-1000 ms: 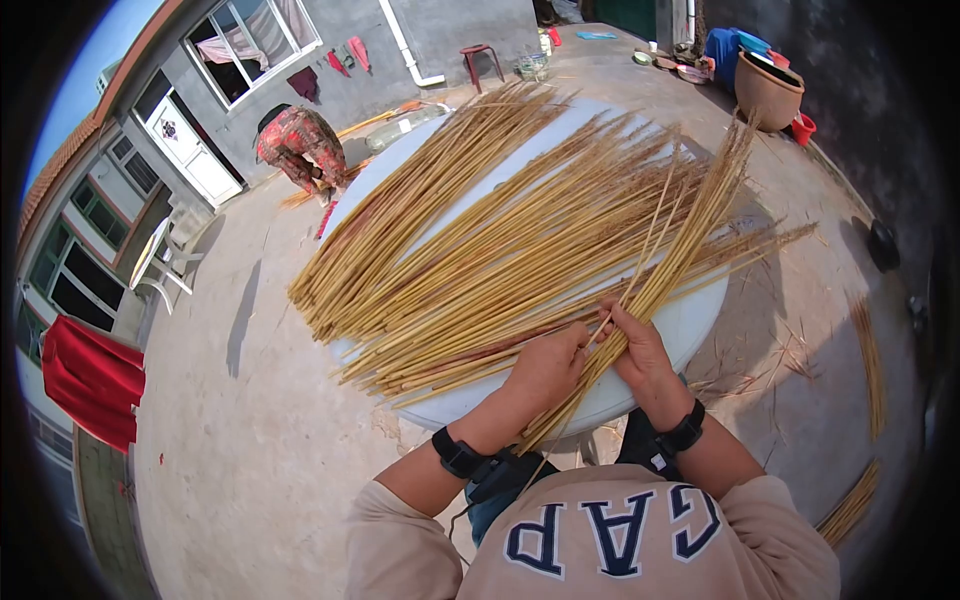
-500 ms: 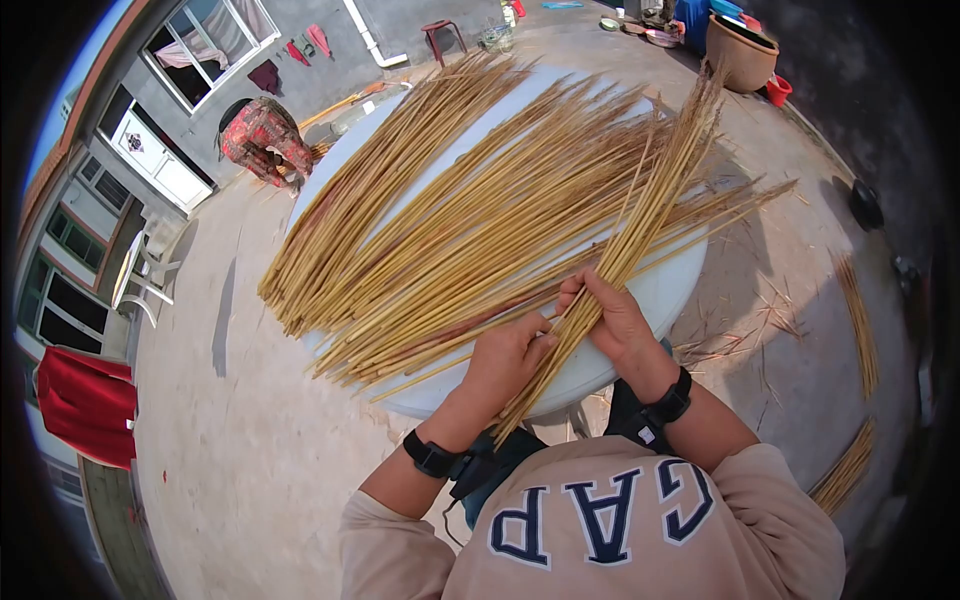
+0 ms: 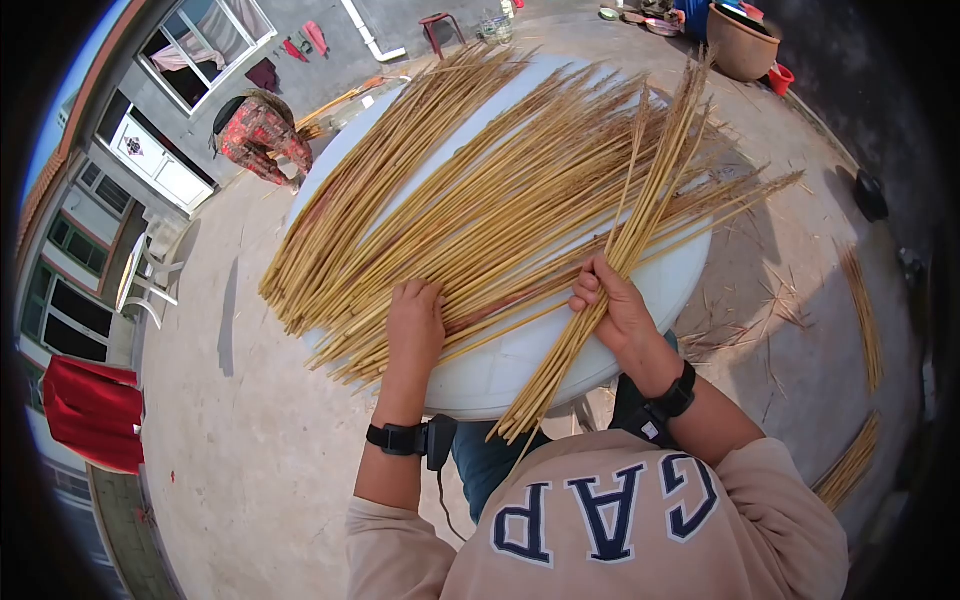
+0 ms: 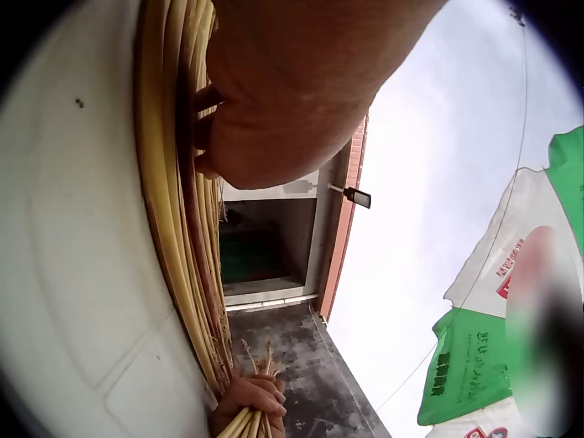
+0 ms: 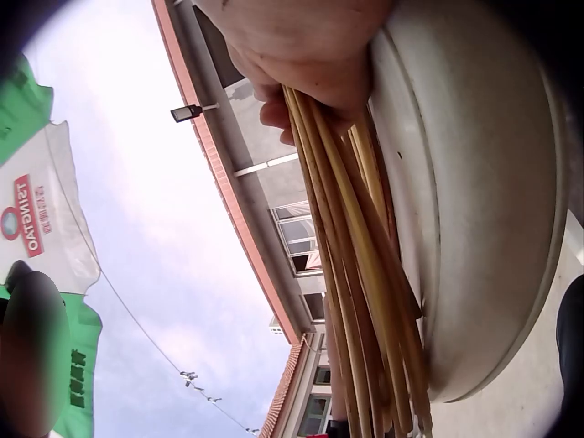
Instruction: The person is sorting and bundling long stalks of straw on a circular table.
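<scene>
My right hand [image 3: 615, 310] grips a slim bundle of dry yellow stalks [image 3: 540, 385], feathery tops pointing away and cut ends toward my lap. In the right wrist view the stalks [image 5: 351, 246] fan out below the curled fingers. My left hand [image 3: 415, 325] is at the near end of a broad layer of similar stalks [image 3: 500, 240] lying on a white round table [image 3: 480, 390]. Seen from the left wrist, its fingertips [image 4: 205, 164] touch a reddish-brown stalk [image 4: 190, 173] at the layer's edge; whether they pinch it I cannot tell.
Another pile of stalks [image 3: 370, 190] lies on the table's far left part. Two small stalk bundles [image 3: 862, 320] and loose scraps [image 3: 770, 315] are on the ground to the right. Someone bends over [image 3: 262, 140] beyond the table. A big clay pot [image 3: 742, 45] stands by the wall.
The left hand has left the held bundle and moved left onto the stalks on the table. The right hand has kept its hold on the bundle.
</scene>
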`<action>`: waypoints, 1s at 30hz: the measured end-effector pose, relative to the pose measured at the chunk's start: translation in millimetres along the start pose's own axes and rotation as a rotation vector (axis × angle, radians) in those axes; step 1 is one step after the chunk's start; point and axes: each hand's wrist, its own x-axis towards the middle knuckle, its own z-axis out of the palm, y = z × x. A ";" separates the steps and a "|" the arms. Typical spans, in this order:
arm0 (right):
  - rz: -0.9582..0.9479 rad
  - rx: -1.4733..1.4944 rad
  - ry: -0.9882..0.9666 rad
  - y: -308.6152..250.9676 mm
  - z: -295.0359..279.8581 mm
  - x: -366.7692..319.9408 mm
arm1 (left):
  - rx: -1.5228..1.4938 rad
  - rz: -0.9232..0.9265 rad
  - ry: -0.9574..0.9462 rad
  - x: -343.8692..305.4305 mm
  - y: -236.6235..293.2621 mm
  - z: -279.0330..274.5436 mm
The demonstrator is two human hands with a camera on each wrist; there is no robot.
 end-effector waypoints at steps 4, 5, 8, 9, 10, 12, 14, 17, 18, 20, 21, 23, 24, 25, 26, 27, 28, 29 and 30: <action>-0.006 -0.036 0.031 0.1 2.7 -1.1 | 0.121 -0.045 -0.027 5.5 0.5 4.0; -0.006 -0.036 0.031 0.4 2.5 -0.9 | 0.169 -0.065 -0.051 8.0 -0.2 4.0; -0.006 -0.048 0.035 0.5 1.7 -0.4 | 0.181 -0.036 0.010 11.2 -6.8 12.1; -0.008 -0.049 0.034 0.5 1.8 -0.5 | 0.180 -0.037 0.011 12.8 -7.9 13.8; -0.010 -0.049 0.033 0.4 1.7 -0.3 | 0.188 -0.042 -0.001 14.6 -8.9 15.1; -0.008 -0.029 0.025 0.5 -0.8 0.6 | 0.197 -0.047 -0.013 17.3 -9.9 15.9; -0.007 -0.008 0.018 0.7 -1.5 0.4 | 0.188 -0.060 -0.046 18.8 -10.3 15.7; -0.008 -0.008 0.014 0.1 0.0 -0.5 | 0.148 -0.063 -0.058 18.8 -9.0 13.8; -0.009 -0.006 0.014 0.0 0.6 -0.8 | 0.148 -0.063 -0.060 18.6 -8.7 13.9; -0.004 -0.004 0.014 -0.5 2.3 -1.6 | 0.150 -0.009 -0.089 17.3 -7.8 13.0; -0.006 -0.007 0.012 -0.8 3.0 -1.7 | 0.151 -0.011 -0.089 17.1 -7.4 13.1; -0.008 -0.010 0.012 -0.5 2.8 -1.3 | 0.150 -0.012 -0.112 17.1 -6.8 13.8; -0.006 -0.007 0.005 -0.3 2.2 -1.0 | 0.150 -0.012 -0.112 16.7 -8.1 15.3; -0.004 -0.003 -0.001 0.0 1.5 -0.9 | 0.182 0.000 -0.109 16.0 -10.2 18.0; -0.006 -0.003 0.000 0.3 1.3 -1.0 | 0.214 0.014 -0.105 15.8 -11.4 19.4; -0.006 -0.012 0.006 0.5 1.5 -1.1 | 0.212 0.017 -0.105 16.0 -11.5 19.3; -0.007 -0.022 0.013 0.2 1.5 -1.0 | 0.223 0.033 -0.089 16.5 -11.7 19.5; -0.009 -0.023 0.015 -0.3 1.4 -1.1 | 0.234 0.049 -0.073 16.8 -11.8 19.6; -0.004 -0.016 0.011 -0.5 1.2 -1.1 | 0.231 0.049 -0.074 18.0 -12.5 17.5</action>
